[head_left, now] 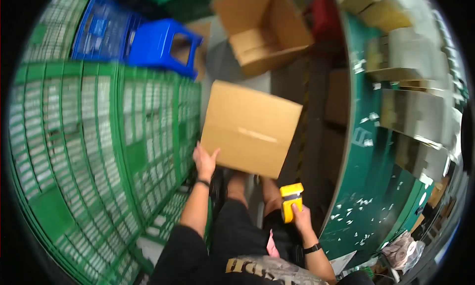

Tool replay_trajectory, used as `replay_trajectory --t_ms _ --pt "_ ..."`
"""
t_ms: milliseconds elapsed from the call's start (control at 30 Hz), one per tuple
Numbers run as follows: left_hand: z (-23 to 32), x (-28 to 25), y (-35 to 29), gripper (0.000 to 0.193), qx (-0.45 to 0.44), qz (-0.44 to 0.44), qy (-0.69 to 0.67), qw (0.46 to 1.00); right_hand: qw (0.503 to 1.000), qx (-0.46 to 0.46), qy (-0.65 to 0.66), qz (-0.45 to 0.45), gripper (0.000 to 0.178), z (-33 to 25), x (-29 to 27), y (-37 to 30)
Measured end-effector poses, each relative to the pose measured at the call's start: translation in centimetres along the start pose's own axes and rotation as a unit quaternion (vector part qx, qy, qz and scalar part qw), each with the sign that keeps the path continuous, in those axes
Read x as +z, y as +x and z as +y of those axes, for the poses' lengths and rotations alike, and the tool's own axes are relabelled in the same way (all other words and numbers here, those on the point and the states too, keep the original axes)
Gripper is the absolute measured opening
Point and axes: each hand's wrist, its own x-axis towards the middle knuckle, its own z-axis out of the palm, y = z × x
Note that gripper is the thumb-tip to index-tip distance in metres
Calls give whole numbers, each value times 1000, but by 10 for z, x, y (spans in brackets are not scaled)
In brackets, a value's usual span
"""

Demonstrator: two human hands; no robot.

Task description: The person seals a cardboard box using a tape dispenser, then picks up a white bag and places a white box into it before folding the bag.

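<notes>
Left: green lattice-sided crates (52,213) in a row, pale contents showing through. Far left, a blue crate (101,30), with a blue plastic stool (151,45) just right of it. Far middle: open, tilted carton (272,32); a red object (324,22) beside it, shadowed. Right: green surface (366,181), white scraps (364,202) scattered over it; cardboard bins (410,111) along its right side.

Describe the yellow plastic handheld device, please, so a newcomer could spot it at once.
Find the long dark-green worktop on the right. Just left of it, the right grip holds the handheld device: bright yellow with a dark band, unlike the brown cardboard box nearby.
</notes>
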Motion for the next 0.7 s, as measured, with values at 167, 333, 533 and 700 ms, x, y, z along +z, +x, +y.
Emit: replay_trajectory --t_ms 167,333,533,700 --pt "28 18 -50 109 -100 -77 24 992 1000 -1 20 19 39 12 7 15" --pt "52 40 -99 102 -113 -130 -27 985 995 -59 -71 23 42 -37 -3 -11" --pt "66 71 -117 102 -154 -259 -24 953 995 -53 -86 12 45 -29 1 -4" --pt "39 88 -123 49 65 -492 -90 863 993 -51 -105 -5 47 -25 15 20"
